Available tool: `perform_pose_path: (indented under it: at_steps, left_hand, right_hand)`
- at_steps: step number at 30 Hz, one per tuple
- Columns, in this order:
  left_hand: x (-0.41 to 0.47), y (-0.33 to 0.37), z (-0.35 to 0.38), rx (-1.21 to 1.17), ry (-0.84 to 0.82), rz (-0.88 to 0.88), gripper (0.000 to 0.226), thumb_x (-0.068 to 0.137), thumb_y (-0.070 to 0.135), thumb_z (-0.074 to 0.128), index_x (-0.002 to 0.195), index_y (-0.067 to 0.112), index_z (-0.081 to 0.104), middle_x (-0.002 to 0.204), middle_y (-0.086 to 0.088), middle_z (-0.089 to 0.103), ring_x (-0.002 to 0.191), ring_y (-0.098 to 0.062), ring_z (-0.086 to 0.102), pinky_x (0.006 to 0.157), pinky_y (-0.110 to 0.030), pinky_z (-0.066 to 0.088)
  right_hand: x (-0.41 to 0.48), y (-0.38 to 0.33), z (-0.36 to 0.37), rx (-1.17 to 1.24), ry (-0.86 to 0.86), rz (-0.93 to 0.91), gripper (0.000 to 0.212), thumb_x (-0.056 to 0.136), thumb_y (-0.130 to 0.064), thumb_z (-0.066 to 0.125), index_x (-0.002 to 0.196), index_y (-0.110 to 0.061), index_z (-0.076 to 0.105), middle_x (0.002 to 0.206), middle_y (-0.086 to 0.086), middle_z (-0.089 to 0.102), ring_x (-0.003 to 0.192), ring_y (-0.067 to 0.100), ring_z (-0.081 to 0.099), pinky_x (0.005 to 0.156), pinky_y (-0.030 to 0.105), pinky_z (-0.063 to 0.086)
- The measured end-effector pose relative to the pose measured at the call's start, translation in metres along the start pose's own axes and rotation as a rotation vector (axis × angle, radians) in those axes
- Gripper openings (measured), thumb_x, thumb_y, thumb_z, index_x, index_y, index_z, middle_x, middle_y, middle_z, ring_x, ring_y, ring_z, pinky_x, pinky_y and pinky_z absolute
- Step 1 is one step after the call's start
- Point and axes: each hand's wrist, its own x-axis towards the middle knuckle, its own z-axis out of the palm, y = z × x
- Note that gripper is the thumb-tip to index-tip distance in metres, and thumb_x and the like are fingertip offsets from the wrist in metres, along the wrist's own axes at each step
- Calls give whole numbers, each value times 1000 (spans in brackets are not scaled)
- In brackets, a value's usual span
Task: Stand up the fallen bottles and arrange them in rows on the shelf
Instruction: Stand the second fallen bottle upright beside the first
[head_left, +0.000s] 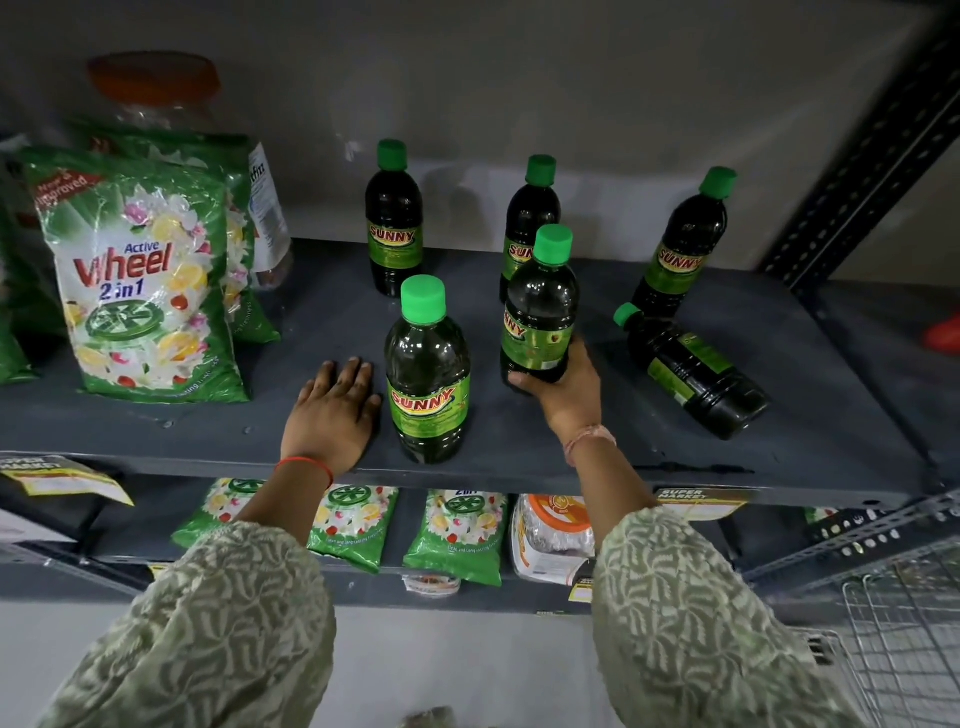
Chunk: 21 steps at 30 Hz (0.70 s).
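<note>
The right hand (563, 387) has its fingers clamped low around a dark plastic bottle with a green cap (540, 306), upright mid-way on the grey metal shelf (519, 447), while the left hand (332, 410) lies flat, fingers apart. One fallen dark bottle (693, 371) lies on its side to the right. Each looks full of dark liquid, so probably heavyish, stiff, smooth-walled; best gripped around the labelled body.
</note>
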Motion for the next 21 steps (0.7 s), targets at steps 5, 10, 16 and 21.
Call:
perform_pose_path:
  at_steps: [5, 10, 16, 21]
  left_hand:
    - [0, 1, 0, -19, 6, -5, 53, 97, 32, 25, 146, 18, 14, 159, -2, 11, 147, -26, 5, 120, -40, 10]
    - [0, 1, 1, -10, 16, -1, 53, 97, 32, 26, 146, 18, 14, 159, -3, 13, 147, -27, 6, 120, -40, 11]
    - [0, 0, 1, -10, 14, -2, 53, 97, 32, 26, 146, 18, 14, 159, -3, 13, 147, -26, 6, 119, -39, 11]
    - [0, 1, 1, -8, 3, -5, 52, 97, 31, 25, 146, 16, 14, 159, -3, 13, 146, -28, 7, 120, -40, 11]
  right_hand:
    - [9, 5, -25, -12, -287, 87, 76, 75, 5, 68, 140, -5, 31, 132, 11, 51, 125, 23, 46, 112, 44, 32]
    - [-4, 3, -8, -136, -70, 44, 118, 54, -16, 88, 145, -10, 12, 149, 12, 26, 139, 24, 21, 115, 40, 22]
    - [-7, 2, 7, -131, 55, 30, 70, 58, -12, 85, 116, -4, 45, 119, 19, 57, 111, 32, 55, 85, 28, 42]
    - [-22, 1, 3, -167, 23, 17, 73, 65, -9, 80, 127, -3, 43, 124, 19, 56, 117, 32, 53, 94, 29, 41]
